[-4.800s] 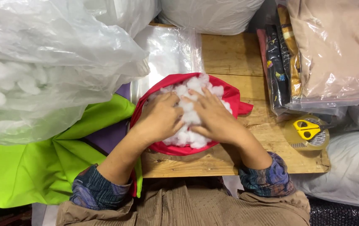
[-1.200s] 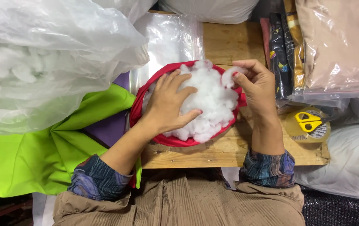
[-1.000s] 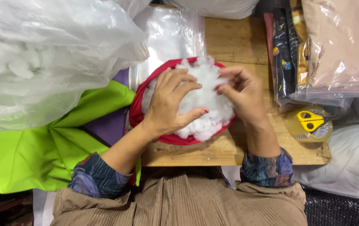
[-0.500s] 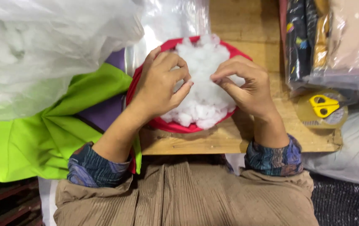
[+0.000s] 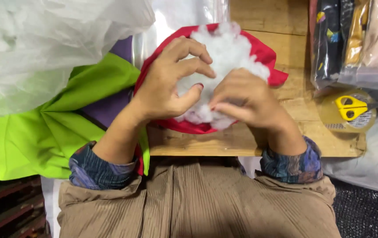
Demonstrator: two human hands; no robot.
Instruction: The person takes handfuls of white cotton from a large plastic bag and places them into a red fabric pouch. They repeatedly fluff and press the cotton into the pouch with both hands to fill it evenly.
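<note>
left hand (image 5: 169, 83) and right hand (image 5: 246, 99) now closer, fingers curled gripping stuffing (image 5: 224, 57) | one red cover (image 5: 268, 55) (on surface (image 5: 264, 22)); one scissors (image 5: 351, 107)

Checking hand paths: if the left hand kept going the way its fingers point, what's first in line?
The left hand points right across the white stuffing. First in line, probably, is the right hand, whose fingers nearly meet it over the red fabric.
</note>
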